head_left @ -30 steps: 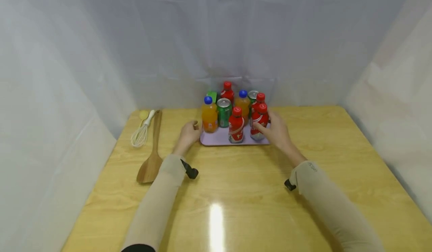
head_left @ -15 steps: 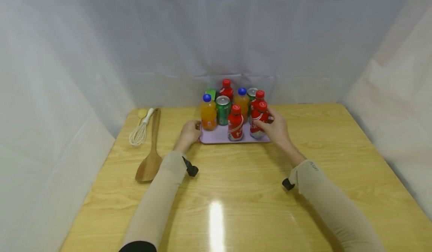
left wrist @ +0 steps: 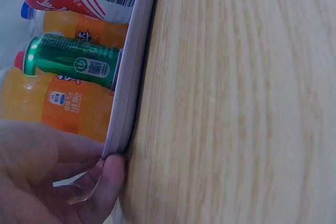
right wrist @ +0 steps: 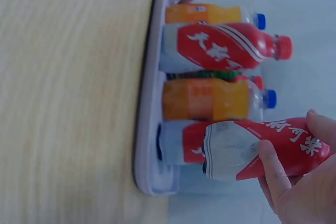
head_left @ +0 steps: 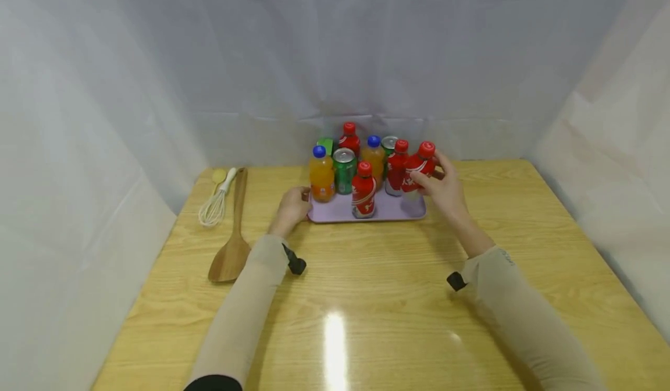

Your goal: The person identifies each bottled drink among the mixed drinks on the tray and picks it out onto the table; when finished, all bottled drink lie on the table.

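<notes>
My right hand [head_left: 445, 192] holds a red-labelled drink bottle [head_left: 417, 169] with a red cap, raised over the right end of a lilac tray [head_left: 389, 209]. The bottle leans, and its base shows clear of the tray in the right wrist view. At the other end, my left hand [left wrist: 63, 174] pinches the tray's near left corner between thumb and fingers. Standing on the tray are a front red bottle [head_left: 363, 196], another red bottle [head_left: 396, 173] at right, an orange drink bottle [head_left: 321, 180] near my left hand, a second orange bottle [head_left: 373, 161] and a green can [head_left: 344, 173].
Farther back on the tray are a third red bottle [head_left: 349, 142], another can [head_left: 389, 144] and a green item [head_left: 326, 145]. A whisk [head_left: 213, 209], a yellow spoon [head_left: 219, 176] and a wooden turner [head_left: 232, 256] lie left on the table. Pale sheeting [head_left: 335, 59] hangs behind.
My right hand has lifted the red bottle off the tray's front right and moved it up and to the right, tilting it. My left hand has stayed at the tray's corner.
</notes>
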Motion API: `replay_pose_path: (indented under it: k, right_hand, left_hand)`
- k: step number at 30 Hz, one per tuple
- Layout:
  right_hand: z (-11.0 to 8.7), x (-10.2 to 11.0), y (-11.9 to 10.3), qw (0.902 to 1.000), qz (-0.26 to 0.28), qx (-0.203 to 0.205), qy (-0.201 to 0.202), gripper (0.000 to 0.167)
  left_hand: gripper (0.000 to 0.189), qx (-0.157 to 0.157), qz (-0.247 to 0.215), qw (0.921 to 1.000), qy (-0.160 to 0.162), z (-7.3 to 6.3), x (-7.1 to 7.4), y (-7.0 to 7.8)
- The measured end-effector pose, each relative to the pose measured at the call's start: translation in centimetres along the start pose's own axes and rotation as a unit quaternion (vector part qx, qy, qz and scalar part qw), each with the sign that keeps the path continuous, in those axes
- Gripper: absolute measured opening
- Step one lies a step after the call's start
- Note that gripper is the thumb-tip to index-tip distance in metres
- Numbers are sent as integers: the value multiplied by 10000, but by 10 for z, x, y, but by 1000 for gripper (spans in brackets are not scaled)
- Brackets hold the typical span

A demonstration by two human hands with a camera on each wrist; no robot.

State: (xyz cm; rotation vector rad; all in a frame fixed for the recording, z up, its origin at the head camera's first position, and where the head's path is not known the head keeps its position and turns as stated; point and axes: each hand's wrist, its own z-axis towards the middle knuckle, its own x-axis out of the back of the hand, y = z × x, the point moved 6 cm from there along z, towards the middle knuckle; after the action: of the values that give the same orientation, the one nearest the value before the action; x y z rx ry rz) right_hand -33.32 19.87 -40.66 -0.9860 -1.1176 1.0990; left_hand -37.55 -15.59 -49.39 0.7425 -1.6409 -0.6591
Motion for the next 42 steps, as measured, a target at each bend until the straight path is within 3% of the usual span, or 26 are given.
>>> replay_pose_path:
  k: [10,22,32,42]
  right_hand:
    - [30,38,-8,9984,344,-39,444,70]
    - [65,65,21,9900,940,-499,930,69]
    - [92,73,47,9851,500,-847,1408,71]
    - [95,76,60,9820,345,-1053,1532,72]
  left_hand:
    - [61,77,101,9999,-8,-2,3,-5]
    - [60,75,14,10000,-50,-3,1,-2]
    - [59,38,-73,10000,-25,-3,3,-2]
    - [58,163,-237,9995,-94,-2,0,-1]
